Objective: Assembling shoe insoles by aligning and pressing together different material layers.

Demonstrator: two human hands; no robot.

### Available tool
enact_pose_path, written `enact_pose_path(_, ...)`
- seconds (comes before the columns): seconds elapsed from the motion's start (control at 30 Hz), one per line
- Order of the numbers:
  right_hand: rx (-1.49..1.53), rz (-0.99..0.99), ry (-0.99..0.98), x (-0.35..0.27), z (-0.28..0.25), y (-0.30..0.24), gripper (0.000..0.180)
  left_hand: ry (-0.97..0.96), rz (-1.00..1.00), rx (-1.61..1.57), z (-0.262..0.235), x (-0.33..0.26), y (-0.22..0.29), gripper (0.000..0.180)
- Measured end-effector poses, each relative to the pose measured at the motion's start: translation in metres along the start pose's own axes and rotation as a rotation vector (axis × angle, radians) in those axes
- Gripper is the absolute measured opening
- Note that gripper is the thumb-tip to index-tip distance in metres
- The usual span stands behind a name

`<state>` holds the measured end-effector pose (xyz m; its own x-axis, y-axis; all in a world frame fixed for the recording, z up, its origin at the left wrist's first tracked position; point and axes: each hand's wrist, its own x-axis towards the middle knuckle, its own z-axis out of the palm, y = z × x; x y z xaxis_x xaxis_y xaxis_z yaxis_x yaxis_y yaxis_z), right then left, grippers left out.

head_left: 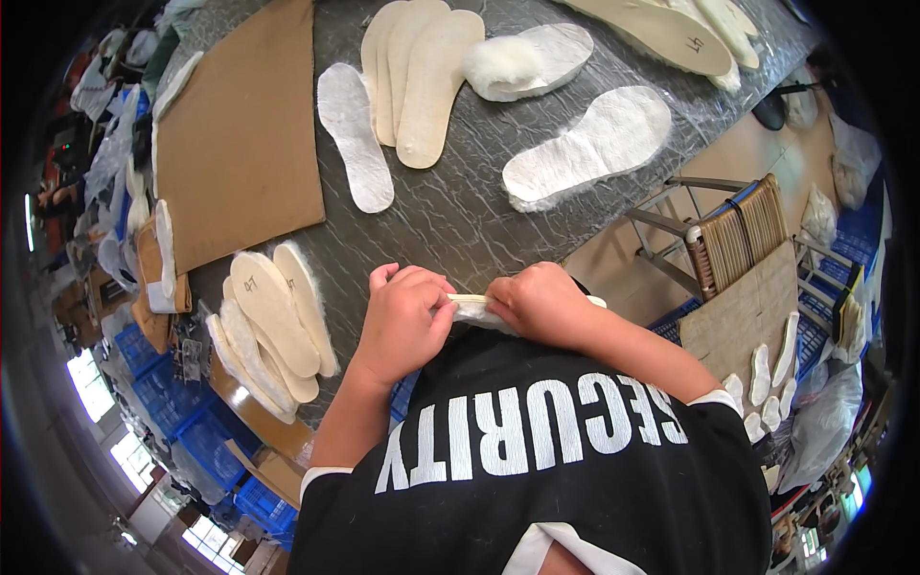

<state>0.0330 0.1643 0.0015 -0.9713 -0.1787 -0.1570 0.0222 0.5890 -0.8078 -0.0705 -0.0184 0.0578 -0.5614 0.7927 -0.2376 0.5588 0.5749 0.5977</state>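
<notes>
Worktop (431, 230), dark grey, streaky and shiny, lies before me. My bare left hand (410, 311) and bare right hand (543, 302) pinch a cream-and-white fluffy insole (471, 311), partly hidden, near its edge. I think I'm matching its layers; next needs soft, even pinching.

The dark grey tabletop (431, 235) looks like glossy, wrinkled plastic; the cream sole-shaped insoles (441, 86) look smooth and matt, the white sole-shaped insole (596, 144) woolly, and the brown rectangular cardboard sheet (240, 134) matt
</notes>
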Motion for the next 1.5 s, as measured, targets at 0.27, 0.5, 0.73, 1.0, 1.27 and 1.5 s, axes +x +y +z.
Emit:
enact_pose_path(0.27,0.345,0.045,-0.119,0.008,-0.009,-0.001,0.017,-0.036,0.086,0.05,0.007,0.007,0.009,0.01)
enact_pose_path(0.5,0.313,0.089,-0.02,0.005,-0.003,0.013,0.014,0.045,0.003,-0.19,-0.008,0.007,-0.015,0.025)
enact_pose_path(0.73,0.332,0.119,0.016,0.004,-0.009,0.01,0.013,0.137,-0.008,-0.318,-0.008,-0.001,-0.013,0.034)
enact_pose_path(1.0,0.319,0.125,0.078,0.004,-0.006,0.009,0.013,0.233,0.349,0.172,0.0,0.002,0.003,0.019)
enact_pose_path(1.27,0.264,0.12,0.205,0.0,0.009,0.015,0.01,0.261,0.019,0.214,0.02,-0.004,0.012,0.02)
enact_pose_path(1.5,0.234,0.189,0.371,0.012,0.015,0.024,0.015,0.277,0.084,0.369,0.041,-0.004,0.027,0.018)
